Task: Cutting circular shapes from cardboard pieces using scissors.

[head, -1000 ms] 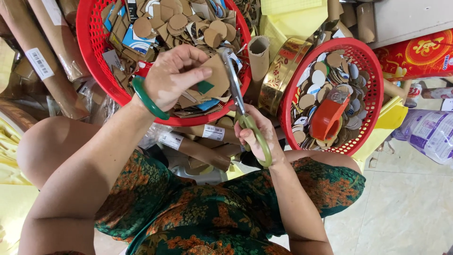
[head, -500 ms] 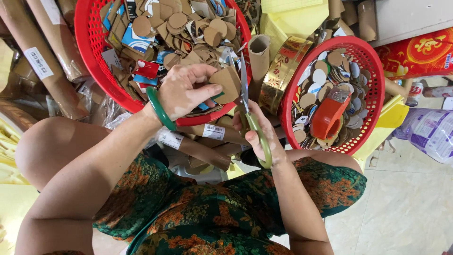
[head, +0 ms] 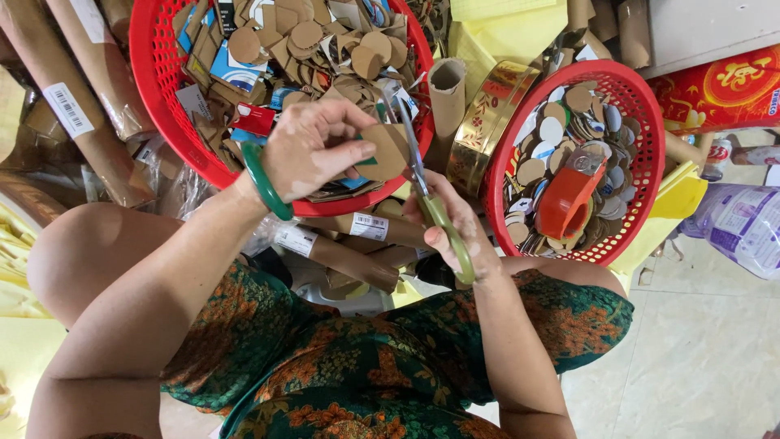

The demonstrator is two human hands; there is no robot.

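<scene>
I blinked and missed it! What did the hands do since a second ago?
The left hand turned the brown cardboard piece against the green-handled scissors, which the right hand kept gripping. Both red plastic baskets and the orange tape dispenser stayed put.

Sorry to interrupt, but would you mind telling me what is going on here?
A seated person is cutting cardboard. The left hand holds a cardboard piece over the large red basket of cardboard scraps, while the right hand works green-handled scissors into its edge. A smaller red basket at the right holds cut discs and an orange tape dispenser. Cardboard tubes lie between them.
</scene>
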